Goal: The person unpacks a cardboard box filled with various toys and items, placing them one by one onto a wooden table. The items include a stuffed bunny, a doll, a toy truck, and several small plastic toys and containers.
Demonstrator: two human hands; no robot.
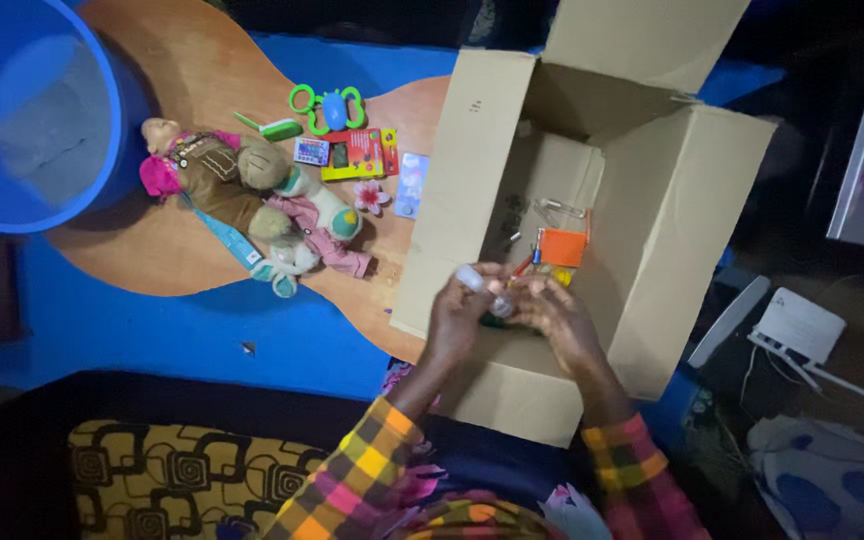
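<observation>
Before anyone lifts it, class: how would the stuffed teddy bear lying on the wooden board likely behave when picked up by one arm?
The teddy bear looks soft and stuffed, so it would probably flop, legs dangling. It seems light for its size. Lying flat among other soft toys on the wooden board, it seems unlikely to roll, but may drag them along.

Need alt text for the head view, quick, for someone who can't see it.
Both hands, left hand and right hand, hold a small white-capped item over an open cardboard box. A stuffed doll and small toys lie on the wooden board beside a blue bucket.
</observation>
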